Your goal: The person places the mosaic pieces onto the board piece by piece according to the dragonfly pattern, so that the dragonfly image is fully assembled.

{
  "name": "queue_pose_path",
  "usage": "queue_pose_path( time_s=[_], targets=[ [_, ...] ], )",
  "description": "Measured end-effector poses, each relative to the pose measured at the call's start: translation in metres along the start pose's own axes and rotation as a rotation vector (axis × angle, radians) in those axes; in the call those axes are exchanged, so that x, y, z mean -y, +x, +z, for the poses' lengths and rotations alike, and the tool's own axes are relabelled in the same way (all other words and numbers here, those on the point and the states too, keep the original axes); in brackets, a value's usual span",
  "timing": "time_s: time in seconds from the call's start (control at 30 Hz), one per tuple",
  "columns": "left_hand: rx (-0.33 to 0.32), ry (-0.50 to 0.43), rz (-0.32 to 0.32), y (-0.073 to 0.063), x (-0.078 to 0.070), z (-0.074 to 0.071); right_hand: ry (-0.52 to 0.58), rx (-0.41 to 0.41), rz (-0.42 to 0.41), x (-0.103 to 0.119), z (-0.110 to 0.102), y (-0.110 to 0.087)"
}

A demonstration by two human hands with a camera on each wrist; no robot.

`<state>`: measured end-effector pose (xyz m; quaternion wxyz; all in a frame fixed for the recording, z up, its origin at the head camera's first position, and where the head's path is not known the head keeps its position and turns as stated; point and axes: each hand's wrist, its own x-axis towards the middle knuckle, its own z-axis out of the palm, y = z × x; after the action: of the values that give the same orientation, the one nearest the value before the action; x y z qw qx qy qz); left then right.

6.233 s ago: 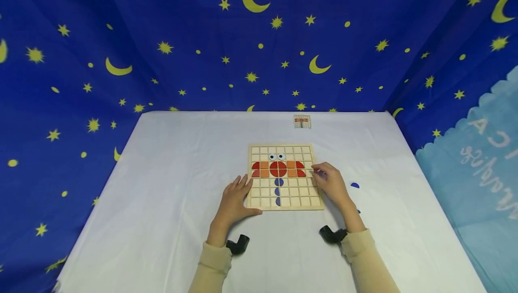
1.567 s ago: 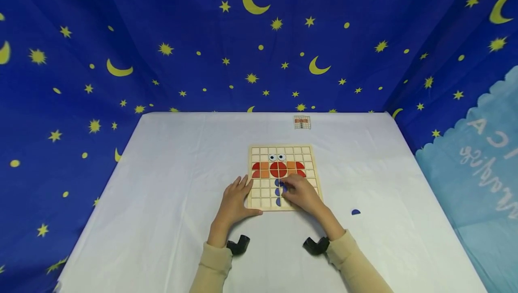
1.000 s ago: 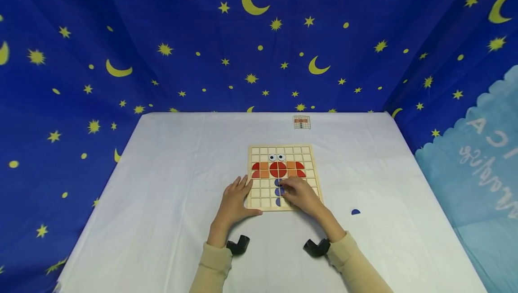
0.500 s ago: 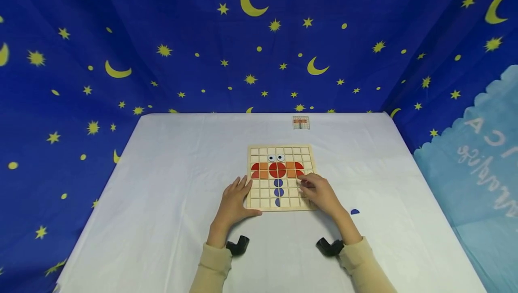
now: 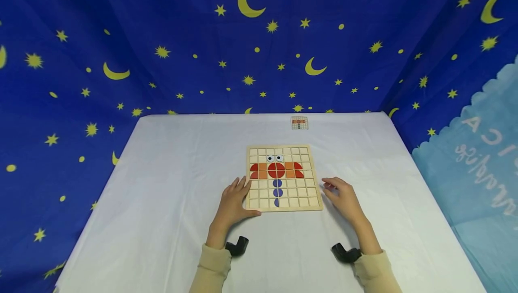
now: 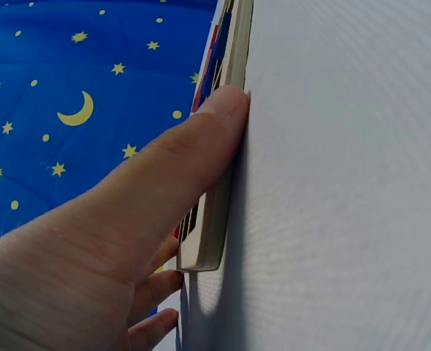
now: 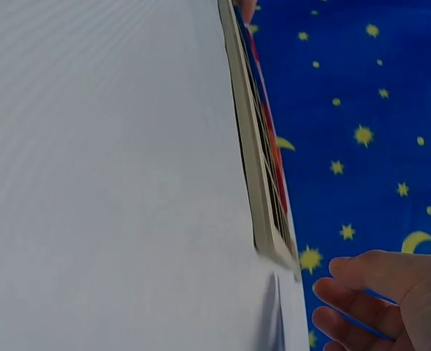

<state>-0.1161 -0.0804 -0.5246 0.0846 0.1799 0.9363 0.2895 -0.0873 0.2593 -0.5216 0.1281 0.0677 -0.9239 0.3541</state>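
Note:
A wooden grid board (image 5: 299,200) lies on the white table with red, orange and blue flat pieces in its cells. Two googly eyes (image 5: 274,158) sit above a red disc (image 5: 276,170) made of quarter pieces. Below run blue half-circle pieces (image 5: 277,192), paired in two rows, with a single left half (image 5: 277,202) in the bottom row. My left hand (image 5: 233,200) rests at the board's front left corner, its thumb (image 6: 215,121) against the front edge. Off the board's right side, my right hand (image 5: 344,198) hovers with loosely bent fingers (image 7: 369,274), nothing seen between them.
A small picture card (image 5: 299,123) of a similar figure lies near the table's (image 5: 182,158) back edge. Blue star-patterned cloth (image 5: 202,36) stands behind and at the sides. A black wrist mount (image 5: 346,253) sits under the right wrist.
A blue half circle has been set beside the middle-row one, making a full circle. My right hand has drawn back rightward off the board, covering the spot of the loose blue half circle.

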Motion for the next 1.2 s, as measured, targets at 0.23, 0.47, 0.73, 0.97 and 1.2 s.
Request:
queue_pose_path(
  time_s=[0.23,0.47,0.73,0.97,1.2],
  targets=[
    [-0.004,-0.014,-0.006,0.000,0.000,0.001,-0.065,-0.044,0.037,-0.012,-0.013,-0.015],
    [-0.002,-0.009,-0.005,0.000,0.000,0.000,-0.092,-0.036,0.127,-0.021,-0.025,-0.032],
    [-0.007,-0.017,-0.007,0.000,0.000,-0.001,-0.106,0.050,0.180,-0.029,-0.035,-0.048],
    [-0.003,-0.008,-0.014,0.001,0.001,0.000,-0.104,0.032,0.125,-0.033,-0.041,-0.059],
    [0.000,-0.013,-0.011,0.002,0.001,0.000,-0.082,-0.005,0.136,-0.035,-0.039,-0.058]
  ],
)
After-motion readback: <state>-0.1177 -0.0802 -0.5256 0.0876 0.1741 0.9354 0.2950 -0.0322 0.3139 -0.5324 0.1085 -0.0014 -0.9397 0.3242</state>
